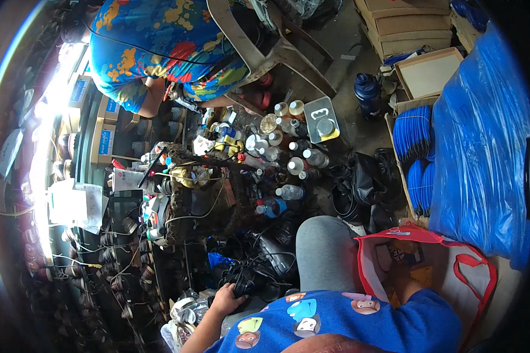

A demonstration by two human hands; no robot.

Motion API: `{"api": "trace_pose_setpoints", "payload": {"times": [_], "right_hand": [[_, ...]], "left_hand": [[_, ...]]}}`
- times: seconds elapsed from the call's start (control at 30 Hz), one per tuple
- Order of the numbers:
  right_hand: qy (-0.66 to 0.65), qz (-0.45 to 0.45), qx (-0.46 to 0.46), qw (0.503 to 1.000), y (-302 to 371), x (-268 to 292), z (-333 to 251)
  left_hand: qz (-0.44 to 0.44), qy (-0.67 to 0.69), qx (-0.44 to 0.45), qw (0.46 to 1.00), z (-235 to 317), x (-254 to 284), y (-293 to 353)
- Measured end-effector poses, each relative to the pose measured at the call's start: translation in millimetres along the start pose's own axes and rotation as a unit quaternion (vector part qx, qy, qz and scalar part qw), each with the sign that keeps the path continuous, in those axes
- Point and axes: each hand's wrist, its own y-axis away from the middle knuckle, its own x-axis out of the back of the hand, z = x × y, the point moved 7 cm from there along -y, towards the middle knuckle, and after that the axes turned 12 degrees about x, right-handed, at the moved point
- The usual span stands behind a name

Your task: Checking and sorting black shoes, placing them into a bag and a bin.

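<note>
My left hand (227, 300) rests at the lower middle, thumb and fingers apart, against dark things beside a heap of black shoes (277, 250). No object shows clearly in it. My right arm reaches down into a red bag (369, 262) with a pale lining, at the right of my grey-clad knee (321, 247). The fingers of my right hand (399, 285) are lost in the bag's shadow, so whatever they touch is hidden. Inside the bag lie a dark patterned item (407, 254) and something yellow (421, 275).
Several bottles (290, 192) stand ahead, near a cluttered workstand (200, 206). Another person (159, 44) leans over at the far left beside a plastic chair (294, 59). Blue plastic sheeting (483, 159) and bundled blue pieces (412, 132) line the right. Shoes (118, 276) fill racks at left.
</note>
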Motion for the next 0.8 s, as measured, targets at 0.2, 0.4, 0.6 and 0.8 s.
{"api": "trace_pose_setpoints", "payload": {"times": [0.2, 0.4, 0.6, 0.8], "right_hand": [[0.013, -0.021, 0.035, 0.999, -7.3, 6.9, -2.4], [0.072, -0.03, 0.049, 0.996, -3.0, 46.4, 13.6], [0.125, -0.029, 0.038, 0.991, 23.7, 90.1, 30.5], [0.132, -0.034, 0.027, 0.99, 51.5, 93.2, 25.2]], "left_hand": [[0.063, -0.011, -0.024, 0.998, 1.0, 6.9, 6.4], [0.174, -0.059, -0.039, 0.982, 20.8, 34.0, 25.3], [0.157, -0.017, -0.125, 0.979, 39.8, 10.9, 33.8], [0.133, 0.001, -0.185, 0.974, 27.4, -28.7, 25.7]]}}
